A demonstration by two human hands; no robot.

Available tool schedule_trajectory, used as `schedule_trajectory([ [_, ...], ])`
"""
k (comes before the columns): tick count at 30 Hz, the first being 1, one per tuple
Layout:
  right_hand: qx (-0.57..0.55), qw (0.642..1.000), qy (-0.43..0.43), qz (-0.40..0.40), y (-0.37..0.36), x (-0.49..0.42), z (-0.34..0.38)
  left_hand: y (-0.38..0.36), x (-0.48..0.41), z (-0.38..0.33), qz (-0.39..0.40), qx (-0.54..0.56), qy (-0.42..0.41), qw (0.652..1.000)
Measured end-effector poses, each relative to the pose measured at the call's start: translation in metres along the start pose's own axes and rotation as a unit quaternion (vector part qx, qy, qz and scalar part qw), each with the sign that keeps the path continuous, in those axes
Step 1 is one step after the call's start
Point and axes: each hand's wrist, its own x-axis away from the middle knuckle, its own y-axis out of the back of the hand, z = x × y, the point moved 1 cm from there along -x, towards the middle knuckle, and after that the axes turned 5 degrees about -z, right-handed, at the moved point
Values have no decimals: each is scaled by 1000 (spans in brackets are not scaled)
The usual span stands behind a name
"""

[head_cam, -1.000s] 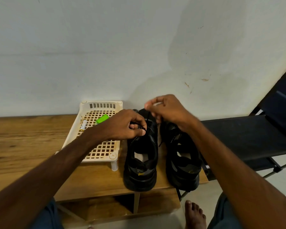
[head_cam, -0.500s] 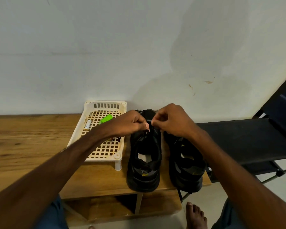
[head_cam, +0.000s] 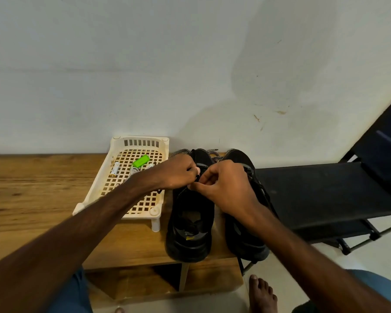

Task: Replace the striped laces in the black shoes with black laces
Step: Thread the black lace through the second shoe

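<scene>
Two black shoes stand side by side on the wooden table (head_cam: 32, 195), toes toward the wall: the left shoe (head_cam: 190, 224) and the right shoe (head_cam: 244, 236). Striped laces (head_cam: 181, 152) lie behind the toes by the wall. My left hand (head_cam: 178, 175) and my right hand (head_cam: 224, 186) meet over the left shoe's eyelets, each pinching a black lace (head_cam: 197, 177) whose tip shows between them. The right shoe's front is partly hidden by my right wrist.
A cream plastic basket (head_cam: 142, 143) sits left of the shoes, holding a green object (head_cam: 141, 160) and small batteries (head_cam: 114, 170). A black folding rack (head_cam: 325, 195) stands at the right. The table's front edge runs under the heels; a bare foot (head_cam: 261, 292) is on the floor below.
My right hand came down from above the shoe's toe to meet my left hand over the left shoe. Both hands now pinch the lace close together.
</scene>
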Motion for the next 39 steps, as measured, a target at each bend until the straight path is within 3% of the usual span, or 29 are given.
schedule_trajectory([
  [4, 27, 998, -30, -46, -6, -3, 4, 1, -2, 0, 3, 9, 7, 1000],
  [17, 5, 999, -34, -13, -2, -6, -1, 16, 5, 4, 32, 58, 11, 998],
  [24, -119, 987, -100, 31, 8, -9, -3, 19, 7, 8, 17, 62, 14, 998],
  [28, -31, 999, -35, 9, 1, -5, -3, 16, 8, 7, 22, 90, 59, 994],
  [33, 5, 999, -21, -39, -1, -6, 2, 14, 5, 10, 15, 89, 61, 994],
  [39, -26, 995, -76, 65, 4, -7, -2, 11, 4, 13, 21, 87, 50, 995],
])
